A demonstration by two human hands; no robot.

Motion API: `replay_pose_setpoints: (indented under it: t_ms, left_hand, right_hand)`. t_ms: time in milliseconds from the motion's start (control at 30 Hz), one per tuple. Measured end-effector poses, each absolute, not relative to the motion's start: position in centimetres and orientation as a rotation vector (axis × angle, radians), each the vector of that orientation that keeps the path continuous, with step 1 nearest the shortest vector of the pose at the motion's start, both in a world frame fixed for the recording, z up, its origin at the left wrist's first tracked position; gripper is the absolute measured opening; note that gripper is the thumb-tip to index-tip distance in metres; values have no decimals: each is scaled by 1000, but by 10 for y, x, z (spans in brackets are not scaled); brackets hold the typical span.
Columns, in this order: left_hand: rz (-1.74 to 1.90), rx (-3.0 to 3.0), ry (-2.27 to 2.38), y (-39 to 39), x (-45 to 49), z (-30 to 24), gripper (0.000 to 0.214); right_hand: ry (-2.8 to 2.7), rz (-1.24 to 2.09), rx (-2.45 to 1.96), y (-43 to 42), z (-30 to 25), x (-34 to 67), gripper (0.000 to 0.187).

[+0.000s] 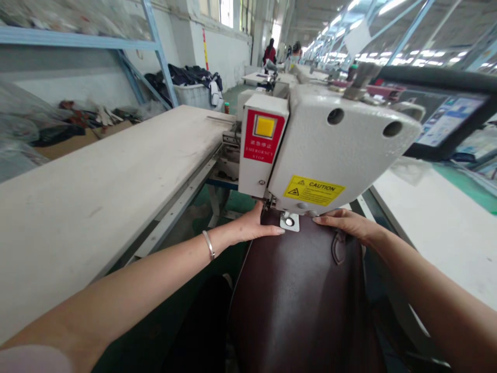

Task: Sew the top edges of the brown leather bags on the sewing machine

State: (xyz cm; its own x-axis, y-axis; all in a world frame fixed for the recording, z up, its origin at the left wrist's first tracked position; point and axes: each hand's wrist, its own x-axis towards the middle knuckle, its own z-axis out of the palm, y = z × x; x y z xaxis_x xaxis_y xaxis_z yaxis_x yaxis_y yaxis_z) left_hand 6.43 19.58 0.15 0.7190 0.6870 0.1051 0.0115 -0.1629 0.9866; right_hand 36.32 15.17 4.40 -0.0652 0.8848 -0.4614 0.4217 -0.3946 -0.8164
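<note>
A dark brown leather bag [295, 295] hangs down in front of me, its upper edge under the head of a white sewing machine [341, 140]. My left hand [254, 225] is closed on the bag's upper left side, thumb lying on top and pointing at the small metal presser plate [295, 225]. On the other side, my right hand [345, 223] grips the upper right edge, fingertips close to the plate and partly below the machine head. A small leather loop [339, 251] sits on the bag just under my right hand. The underside fingers of both hands are hidden.
Facing me is a red emergency stop panel with a yellow button [265, 127]. White tabletops [116, 181] flank the machine, and a screen [446, 119] stands at right. Behind are a blue rack [77, 37], a bin of dark cloth [194, 96] and a distant person in red [268, 52].
</note>
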Motion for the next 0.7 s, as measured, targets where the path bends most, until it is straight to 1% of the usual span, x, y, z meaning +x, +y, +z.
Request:
replay_pose_setpoints:
  t_ms: [100, 200, 467, 567, 700]
  left_hand:
    - [638, 1642, 607, 187, 54, 0, 92]
    - [606, 1579, 661, 185, 45, 3, 94]
    - [679, 1475, 746, 192, 49, 7, 97]
    - [682, 1404, 725, 184, 43, 8, 90]
    - [535, 1235, 710, 169, 34, 8, 74]
  right_hand:
    - [-1368, 1492, -1784, 147, 44, 356, 40]
    - [-1353, 1494, -1746, 153, 39, 350, 38]
    - [-1364, 1441, -1677, 162, 33, 353, 37]
    - [-1376, 1419, -1675, 159, 33, 353, 35]
    - [-1421, 1365, -1647, 157, 34, 350, 37]
